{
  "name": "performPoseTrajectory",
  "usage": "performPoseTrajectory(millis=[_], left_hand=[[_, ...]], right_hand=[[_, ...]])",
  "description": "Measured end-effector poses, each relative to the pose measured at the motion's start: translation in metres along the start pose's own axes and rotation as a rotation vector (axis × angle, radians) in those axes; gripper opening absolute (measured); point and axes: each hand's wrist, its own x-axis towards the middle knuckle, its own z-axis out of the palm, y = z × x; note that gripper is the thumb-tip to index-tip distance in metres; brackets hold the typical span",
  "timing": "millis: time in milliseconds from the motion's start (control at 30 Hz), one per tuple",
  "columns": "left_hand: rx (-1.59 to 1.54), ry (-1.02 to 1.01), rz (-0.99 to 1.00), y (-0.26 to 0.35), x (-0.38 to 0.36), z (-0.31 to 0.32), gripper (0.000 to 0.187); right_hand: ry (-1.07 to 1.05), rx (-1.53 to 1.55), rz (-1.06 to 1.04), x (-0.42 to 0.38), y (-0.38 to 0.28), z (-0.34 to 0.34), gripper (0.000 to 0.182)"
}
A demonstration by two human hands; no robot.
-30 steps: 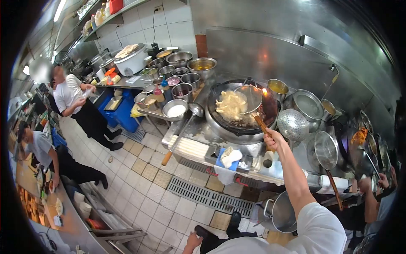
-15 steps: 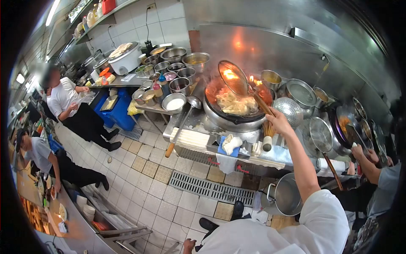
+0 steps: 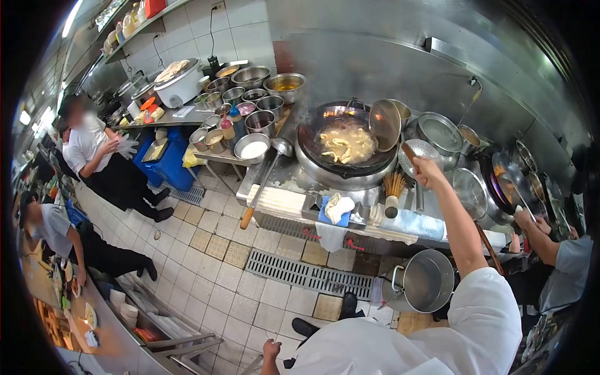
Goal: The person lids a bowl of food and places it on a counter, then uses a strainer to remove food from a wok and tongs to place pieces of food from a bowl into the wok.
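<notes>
Steel panelling [image 3: 375,67] stands right of the far white-tiled wall [image 3: 249,45] and shelf [image 3: 145,35]; a grate [image 3: 306,276] crosses the tiled floor [image 3: 240,307]; a tube light [image 3: 72,17] glows left.

Ceiling tube [image 3: 72,18] bright, upper left; soft sheen on steel wall [image 3: 369,69]; fisheye bend, dark corners.

The grip end of the strainer [image 3: 384,126] is hidden inside your right hand [image 3: 429,172], and its mesh partly covers a metal pot [image 3: 405,112] behind. Your left hand [image 3: 272,348] is too small to tell whether it holds anything; the bottom edge cuts off that forearm [image 3: 270,367]. Froth obscures some pale pieces [image 3: 344,145] in the wok [image 3: 308,141]. The right-hand co-worker [image 3: 567,272] is cut off above the shoulder.
</notes>
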Motion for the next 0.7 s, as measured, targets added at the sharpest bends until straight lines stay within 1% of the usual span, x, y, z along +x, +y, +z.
performPoseTrajectory(millis=[33, 67, 100, 133, 200, 267, 333, 400, 467, 533, 567, 633, 667, 700], left_hand=[[-0.015, 0.004, 0.007, -0.019, 0.010, 0.010, 0.058], [-0.033, 0.010, 0.014, -0.027, 0.014, 0.014, 0.058], [0.054, -0.011, 0.040, -0.023, 0.006, 0.011, 0.057], [0.062, -0.003, 0.007, -0.021, -0.003, 0.012, 0.057], [-0.063, -0.145, -0.080, 0.001, -0.031, 0.002, 0.059], [-0.054, -0.159, -0.071, 0.003, -0.033, 0.001, 0.060], [-0.046, -0.181, -0.065, -0.002, -0.033, -0.001, 0.061], [-0.085, -0.196, -0.074, -0.005, -0.031, -0.004, 0.062], [-0.133, -0.160, -0.097, -0.006, -0.035, -0.008, 0.062], [-0.183, -0.132, -0.122, -0.006, -0.039, -0.009, 0.062], [-0.178, -0.113, -0.106, -0.008, -0.039, -0.010, 0.061], [-0.162, -0.106, -0.098, -0.020, -0.041, -0.008, 0.060], [-0.134, -0.117, -0.113, -0.026, -0.037, -0.005, 0.060], [-0.109, -0.125, -0.121, -0.024, -0.032, -0.003, 0.060]], right_hand=[[-0.071, 0.169, 0.200, -0.012, 0.003, 0.007, 0.018], [-0.081, 0.172, 0.200, -0.016, 0.012, 0.015, 0.018], [-0.154, 0.386, 0.289, -0.017, 0.024, 0.024, 0.018], [-0.226, 0.603, 0.376, -0.016, 0.031, 0.032, 0.018], [-0.369, 0.809, 0.455, -0.010, 0.039, 0.054, 0.017], [-0.485, 0.932, 0.481, 0.015, 0.052, 0.073, 0.016], [-0.555, 0.962, 0.524, 0.022, 0.050, 0.090, 0.016], [-0.554, 0.947, 0.497, 0.017, 0.040, 0.094, 0.016], [-0.558, 0.897, 0.438, 0.002, 0.026, 0.093, 0.015], [-0.396, 0.671, 0.299, -0.017, 0.013, 0.092, 0.013], [-0.397, 0.666, 0.300, -0.028, 0.004, 0.092, 0.013], [-0.270, 0.310, -0.054, -0.056, -0.010, 0.096, 0.014], [-0.259, 0.308, -0.049, -0.062, -0.011, 0.096, 0.014], [-0.212, 0.202, -0.122, -0.065, -0.016, 0.095, 0.017]])
